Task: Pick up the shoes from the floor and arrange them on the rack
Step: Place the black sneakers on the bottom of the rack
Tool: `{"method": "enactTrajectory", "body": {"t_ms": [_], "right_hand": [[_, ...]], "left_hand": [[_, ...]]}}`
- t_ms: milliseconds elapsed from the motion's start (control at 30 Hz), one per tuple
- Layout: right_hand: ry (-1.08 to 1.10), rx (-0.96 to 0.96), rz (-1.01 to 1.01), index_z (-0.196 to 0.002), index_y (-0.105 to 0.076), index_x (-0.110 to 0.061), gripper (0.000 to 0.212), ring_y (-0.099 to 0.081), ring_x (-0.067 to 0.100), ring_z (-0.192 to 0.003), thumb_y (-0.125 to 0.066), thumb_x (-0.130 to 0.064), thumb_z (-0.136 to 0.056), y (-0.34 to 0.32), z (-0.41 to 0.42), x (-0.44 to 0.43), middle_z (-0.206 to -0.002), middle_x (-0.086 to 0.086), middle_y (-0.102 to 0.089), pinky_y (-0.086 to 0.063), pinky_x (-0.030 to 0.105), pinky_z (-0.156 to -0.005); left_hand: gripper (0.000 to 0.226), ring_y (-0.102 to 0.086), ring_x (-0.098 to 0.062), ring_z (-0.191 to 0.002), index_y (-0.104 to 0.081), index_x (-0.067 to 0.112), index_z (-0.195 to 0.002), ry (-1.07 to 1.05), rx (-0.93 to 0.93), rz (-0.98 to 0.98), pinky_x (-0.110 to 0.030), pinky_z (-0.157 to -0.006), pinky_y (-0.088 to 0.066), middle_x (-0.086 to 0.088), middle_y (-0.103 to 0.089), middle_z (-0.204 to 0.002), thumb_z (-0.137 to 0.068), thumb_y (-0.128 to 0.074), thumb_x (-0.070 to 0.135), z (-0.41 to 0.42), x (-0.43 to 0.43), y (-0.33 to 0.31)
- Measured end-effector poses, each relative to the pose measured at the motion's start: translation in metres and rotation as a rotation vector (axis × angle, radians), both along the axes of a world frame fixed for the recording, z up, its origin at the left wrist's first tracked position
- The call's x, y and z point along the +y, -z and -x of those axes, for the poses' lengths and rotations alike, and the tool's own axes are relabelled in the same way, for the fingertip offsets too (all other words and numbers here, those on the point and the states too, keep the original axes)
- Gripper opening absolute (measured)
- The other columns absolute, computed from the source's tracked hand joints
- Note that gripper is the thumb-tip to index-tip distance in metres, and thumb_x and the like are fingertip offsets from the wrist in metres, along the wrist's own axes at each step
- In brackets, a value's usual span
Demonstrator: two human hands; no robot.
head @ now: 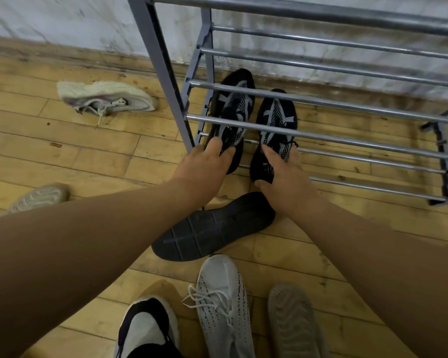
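Observation:
A grey metal shoe rack [321,102] with tube shelves stands against the wall. Two black sneakers with grey straps sit on its lowest tier, toes toward the wall. My left hand [207,161] grips the heel of the left black sneaker [233,109]. My right hand [282,174] grips the heel of the right black sneaker [277,125]. A dark shoe [212,228] lies sole-up on the floor just below my hands.
On the wooden floor lie a cream sneaker [106,99] on its side at the left, a white laced sneaker [223,303], a black-and-white shoe [145,329], and two pale shoes sole-up [292,324] [39,197]. The rack's upper tiers hold nothing.

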State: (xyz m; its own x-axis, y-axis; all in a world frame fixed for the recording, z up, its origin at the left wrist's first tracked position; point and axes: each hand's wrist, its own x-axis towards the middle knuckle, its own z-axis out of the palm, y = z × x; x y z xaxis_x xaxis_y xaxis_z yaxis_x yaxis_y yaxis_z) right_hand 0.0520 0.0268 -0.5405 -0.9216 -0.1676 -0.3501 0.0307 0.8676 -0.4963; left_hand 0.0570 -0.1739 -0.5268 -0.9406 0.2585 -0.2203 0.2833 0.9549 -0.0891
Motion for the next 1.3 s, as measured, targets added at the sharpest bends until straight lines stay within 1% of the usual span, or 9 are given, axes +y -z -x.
{"method": "enactTrajectory", "body": {"t_ms": [100,200,267,367,467,600,800,1033,1300], "right_hand": [[0.002,-0.001,-0.009,-0.164,-0.008,-0.039,0.085,0.002,0.035,-0.159,-0.065,-0.036,-0.100,-0.001,0.001,0.000,-0.170,0.021,0.014,-0.016,0.043,-0.125],[0.003,0.010,-0.034,-0.163,-0.008,-0.041,0.086,-0.003,0.037,-0.159,-0.065,-0.037,-0.100,0.000,0.000,-0.001,-0.170,0.020,0.012,-0.018,0.044,-0.125],[0.006,0.010,-0.029,-0.163,-0.008,-0.041,0.086,-0.005,0.036,-0.159,-0.066,-0.037,-0.099,0.000,0.000,0.001,-0.171,0.019,0.011,-0.020,0.044,-0.125],[0.005,0.003,0.006,-0.163,-0.009,-0.042,0.088,-0.010,0.034,-0.158,-0.067,-0.038,-0.098,0.001,0.002,0.004,-0.172,0.014,0.009,-0.023,0.046,-0.124],[0.032,-0.003,0.033,-0.163,-0.009,-0.042,0.088,-0.009,0.032,-0.159,-0.068,-0.039,-0.097,0.001,0.005,0.003,-0.172,0.011,0.006,-0.023,0.045,-0.125],[0.103,-0.002,0.033,-0.163,-0.010,-0.043,0.089,-0.004,0.031,-0.159,-0.070,-0.039,-0.096,-0.004,0.015,-0.009,-0.173,0.009,0.006,-0.020,0.045,-0.125],[0.067,0.010,0.102,-0.161,-0.012,-0.043,0.093,-0.020,0.032,-0.156,-0.073,-0.045,-0.092,0.002,0.017,-0.031,-0.171,0.008,-0.008,-0.031,0.050,-0.123],[0.079,0.013,0.121,-0.164,-0.012,-0.037,0.097,-0.019,0.026,-0.156,-0.076,-0.043,-0.091,-0.005,0.021,-0.031,-0.172,0.004,-0.008,-0.024,0.041,-0.123],[0.090,0.015,0.101,-0.164,-0.010,-0.039,0.093,-0.011,0.028,-0.159,-0.071,-0.043,-0.094,-0.001,0.018,-0.033,-0.174,0.005,-0.003,-0.021,0.046,-0.124]], "left_hand": [[0.066,-0.061,-0.036,-0.092,-0.025,0.018,-0.162,-0.053,0.030,0.023,-0.045,-0.076,-0.054,-0.018,-0.040,-0.137,-0.102,-0.050,0.011,0.006,0.002,-0.003],[0.072,-0.066,-0.033,-0.087,-0.014,0.019,-0.164,-0.070,0.016,0.107,-0.039,-0.060,-0.047,-0.017,-0.039,-0.140,-0.101,-0.048,0.010,0.015,0.008,-0.004],[0.074,-0.065,-0.034,-0.097,-0.010,0.021,-0.165,-0.092,-0.008,0.112,-0.039,-0.064,-0.044,-0.016,-0.041,-0.139,-0.101,-0.047,0.013,0.015,0.011,-0.006],[0.080,-0.055,-0.036,-0.117,-0.003,0.030,-0.164,-0.064,0.003,0.081,-0.042,-0.083,-0.047,-0.014,-0.037,-0.143,-0.101,-0.051,0.025,0.002,0.003,-0.001],[0.091,-0.049,-0.039,-0.130,0.006,0.042,-0.161,-0.070,-0.154,0.004,-0.046,-0.095,-0.051,-0.015,-0.003,-0.164,-0.097,-0.058,0.029,-0.016,-0.009,0.009],[0.099,-0.054,-0.040,-0.129,0.012,0.051,-0.157,-0.085,-0.274,-0.103,-0.050,-0.092,-0.057,-0.003,0.025,-0.167,-0.094,-0.061,0.029,-0.021,-0.024,0.016],[0.098,-0.049,-0.038,-0.136,0.010,0.050,-0.158,-0.076,-0.315,-0.143,-0.051,-0.096,-0.055,0.000,0.026,-0.168,-0.093,-0.060,0.030,-0.019,-0.034,0.014],[0.100,-0.046,-0.040,-0.137,0.010,0.048,-0.160,-0.074,-0.326,-0.143,-0.051,-0.099,-0.053,0.003,0.036,-0.165,-0.093,-0.062,0.029,-0.019,-0.042,0.014],[0.103,-0.043,-0.038,-0.142,0.008,0.048,-0.160,-0.058,-0.355,-0.183,-0.050,-0.103,-0.051,0.006,0.037,-0.164,-0.090,-0.066,0.033,-0.017,-0.047,0.014]]}}
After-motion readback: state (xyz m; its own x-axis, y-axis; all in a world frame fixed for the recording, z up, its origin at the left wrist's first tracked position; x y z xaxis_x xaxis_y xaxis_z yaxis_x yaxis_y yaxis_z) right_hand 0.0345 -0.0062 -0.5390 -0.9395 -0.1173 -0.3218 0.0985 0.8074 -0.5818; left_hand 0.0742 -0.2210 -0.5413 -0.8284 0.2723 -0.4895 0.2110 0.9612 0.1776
